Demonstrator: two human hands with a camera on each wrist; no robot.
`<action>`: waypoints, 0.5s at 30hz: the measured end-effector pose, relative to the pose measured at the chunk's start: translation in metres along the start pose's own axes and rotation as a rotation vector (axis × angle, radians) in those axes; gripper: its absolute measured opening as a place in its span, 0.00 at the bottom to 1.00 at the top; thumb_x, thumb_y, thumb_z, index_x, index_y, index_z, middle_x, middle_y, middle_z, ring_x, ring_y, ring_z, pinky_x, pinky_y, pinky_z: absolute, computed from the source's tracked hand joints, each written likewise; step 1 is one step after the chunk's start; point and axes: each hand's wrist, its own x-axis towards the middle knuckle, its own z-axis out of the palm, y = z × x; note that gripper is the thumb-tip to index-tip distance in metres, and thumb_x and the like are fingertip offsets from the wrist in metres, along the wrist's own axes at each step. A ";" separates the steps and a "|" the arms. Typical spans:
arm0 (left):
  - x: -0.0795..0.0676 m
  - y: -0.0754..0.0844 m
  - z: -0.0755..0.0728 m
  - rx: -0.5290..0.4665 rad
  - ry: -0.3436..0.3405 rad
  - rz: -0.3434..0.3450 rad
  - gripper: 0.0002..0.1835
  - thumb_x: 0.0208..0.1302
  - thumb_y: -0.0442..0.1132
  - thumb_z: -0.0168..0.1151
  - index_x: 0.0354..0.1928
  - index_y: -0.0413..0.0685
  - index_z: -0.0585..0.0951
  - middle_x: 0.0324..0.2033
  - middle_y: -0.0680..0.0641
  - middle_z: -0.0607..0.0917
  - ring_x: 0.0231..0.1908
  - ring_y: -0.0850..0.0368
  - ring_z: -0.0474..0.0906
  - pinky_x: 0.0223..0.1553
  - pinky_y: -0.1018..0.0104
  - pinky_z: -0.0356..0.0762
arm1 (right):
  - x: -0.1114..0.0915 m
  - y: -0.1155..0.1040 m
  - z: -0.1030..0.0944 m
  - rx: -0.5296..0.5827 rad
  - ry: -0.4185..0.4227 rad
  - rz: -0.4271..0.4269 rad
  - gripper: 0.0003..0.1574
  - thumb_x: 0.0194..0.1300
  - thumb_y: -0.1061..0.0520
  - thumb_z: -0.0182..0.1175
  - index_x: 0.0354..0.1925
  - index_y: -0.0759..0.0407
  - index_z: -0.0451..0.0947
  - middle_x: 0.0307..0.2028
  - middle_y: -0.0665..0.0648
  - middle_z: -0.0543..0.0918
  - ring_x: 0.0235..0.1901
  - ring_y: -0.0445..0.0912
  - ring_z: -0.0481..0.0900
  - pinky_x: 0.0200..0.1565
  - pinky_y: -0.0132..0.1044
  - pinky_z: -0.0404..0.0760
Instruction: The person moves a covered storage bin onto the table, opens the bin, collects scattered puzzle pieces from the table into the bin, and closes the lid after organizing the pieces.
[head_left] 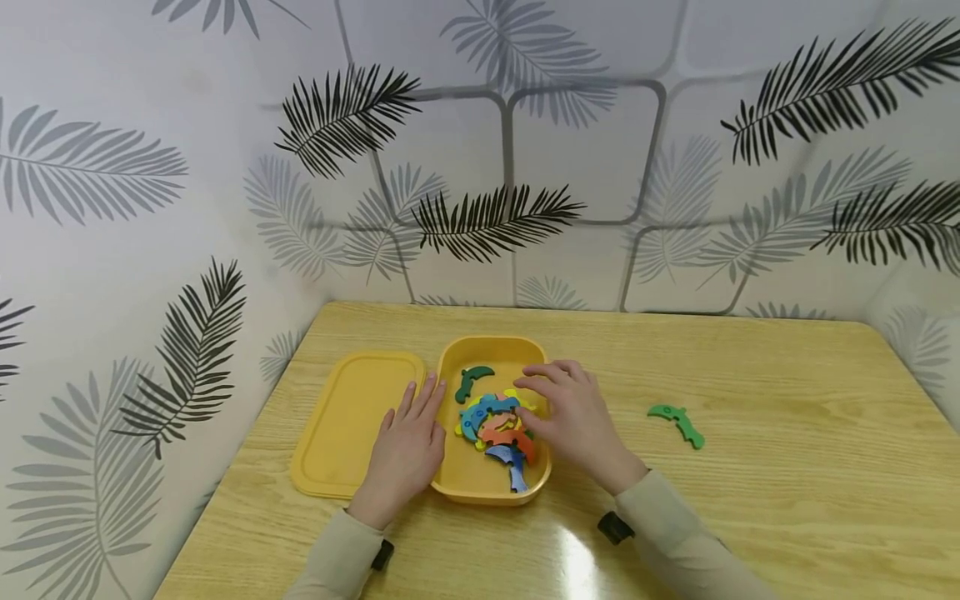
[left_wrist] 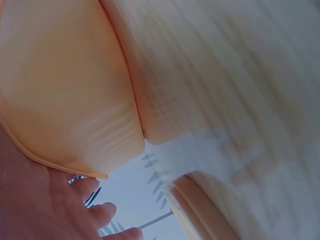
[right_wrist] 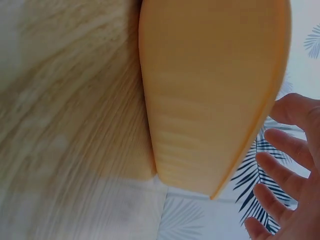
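Observation:
A yellow plastic box [head_left: 468, 492] stands on the table with several puzzle pieces inside, in blue, orange, yellow and dark green. My left hand [head_left: 408, 454] rests at the box's left rim, its fingers extended. Over the right rim hovers my right hand [head_left: 573, 412], fingers spread and loosely bent, with nothing visible between them. The right wrist view shows the same hand [right_wrist: 295, 165] beside the box wall [right_wrist: 210, 100]. A dark green piece [head_left: 467, 383] lies apart near the back of the box. To the right, a green piece [head_left: 678, 423] lies on the table.
The box's yellow lid [head_left: 348, 425] lies flat on the table, left of the box. The wooden table [head_left: 787, 433] extends to the right. A wall with leaf-patterned covering [head_left: 585, 158] stands behind it.

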 end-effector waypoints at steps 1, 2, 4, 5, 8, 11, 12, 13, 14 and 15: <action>0.000 0.000 0.000 -0.001 -0.001 -0.001 0.29 0.74 0.39 0.45 0.76 0.51 0.60 0.75 0.50 0.57 0.74 0.46 0.47 0.65 0.34 0.54 | -0.001 0.001 -0.001 0.002 0.004 0.005 0.21 0.59 0.50 0.71 0.50 0.52 0.85 0.55 0.52 0.81 0.55 0.51 0.69 0.55 0.53 0.65; 0.000 0.000 -0.001 -0.003 -0.002 -0.003 0.29 0.74 0.39 0.45 0.76 0.51 0.60 0.75 0.50 0.56 0.74 0.46 0.47 0.65 0.34 0.54 | -0.002 0.001 -0.003 0.004 0.012 0.007 0.21 0.58 0.51 0.71 0.50 0.53 0.85 0.55 0.53 0.81 0.55 0.52 0.69 0.55 0.53 0.66; 0.000 0.001 -0.002 -0.001 -0.003 -0.004 0.30 0.74 0.39 0.45 0.76 0.51 0.60 0.75 0.50 0.56 0.74 0.46 0.47 0.65 0.34 0.54 | -0.004 0.003 -0.006 0.009 0.027 0.014 0.21 0.58 0.51 0.71 0.50 0.53 0.85 0.55 0.53 0.81 0.55 0.52 0.70 0.54 0.54 0.67; 0.000 0.001 -0.002 -0.001 -0.003 -0.004 0.29 0.74 0.39 0.45 0.76 0.51 0.60 0.75 0.50 0.56 0.74 0.46 0.47 0.65 0.34 0.54 | -0.005 0.004 -0.008 0.011 0.035 0.016 0.21 0.59 0.51 0.71 0.50 0.53 0.85 0.54 0.54 0.81 0.55 0.53 0.70 0.54 0.54 0.67; 0.000 0.000 -0.001 0.000 -0.004 -0.006 0.29 0.74 0.39 0.45 0.76 0.50 0.60 0.75 0.50 0.56 0.74 0.46 0.48 0.65 0.34 0.54 | -0.008 0.007 -0.015 0.024 0.054 0.023 0.20 0.59 0.51 0.71 0.50 0.54 0.85 0.54 0.54 0.82 0.55 0.54 0.70 0.54 0.55 0.67; 0.000 0.001 -0.002 -0.001 -0.008 -0.009 0.29 0.74 0.39 0.45 0.76 0.51 0.60 0.75 0.51 0.56 0.74 0.46 0.47 0.65 0.35 0.54 | -0.012 0.012 -0.019 0.032 0.068 0.035 0.20 0.60 0.52 0.70 0.50 0.55 0.85 0.53 0.55 0.81 0.54 0.54 0.70 0.55 0.56 0.66; -0.001 0.001 -0.002 -0.001 -0.010 -0.010 0.30 0.74 0.39 0.45 0.76 0.52 0.60 0.75 0.51 0.56 0.74 0.46 0.47 0.65 0.35 0.53 | -0.013 0.013 -0.021 0.034 0.074 0.040 0.19 0.60 0.52 0.70 0.50 0.55 0.85 0.53 0.55 0.82 0.54 0.55 0.71 0.55 0.56 0.66; -0.001 0.001 -0.002 -0.001 -0.012 -0.011 0.30 0.74 0.39 0.45 0.76 0.52 0.60 0.75 0.51 0.56 0.74 0.46 0.47 0.65 0.35 0.53 | -0.015 0.015 -0.022 0.035 0.080 0.043 0.19 0.60 0.53 0.70 0.50 0.55 0.85 0.53 0.55 0.82 0.54 0.55 0.71 0.55 0.56 0.65; -0.001 0.001 -0.002 0.000 -0.013 -0.011 0.30 0.74 0.40 0.45 0.76 0.52 0.59 0.75 0.51 0.56 0.74 0.46 0.47 0.65 0.35 0.53 | -0.016 0.017 -0.023 0.033 0.087 0.043 0.19 0.60 0.53 0.70 0.49 0.55 0.85 0.52 0.55 0.82 0.53 0.55 0.71 0.55 0.56 0.66; -0.001 0.001 -0.002 0.001 -0.013 -0.011 0.30 0.74 0.40 0.45 0.76 0.52 0.59 0.75 0.51 0.56 0.74 0.46 0.47 0.65 0.35 0.53 | -0.018 0.018 -0.025 0.031 0.093 0.043 0.19 0.60 0.53 0.71 0.49 0.55 0.85 0.52 0.55 0.82 0.53 0.55 0.71 0.54 0.56 0.66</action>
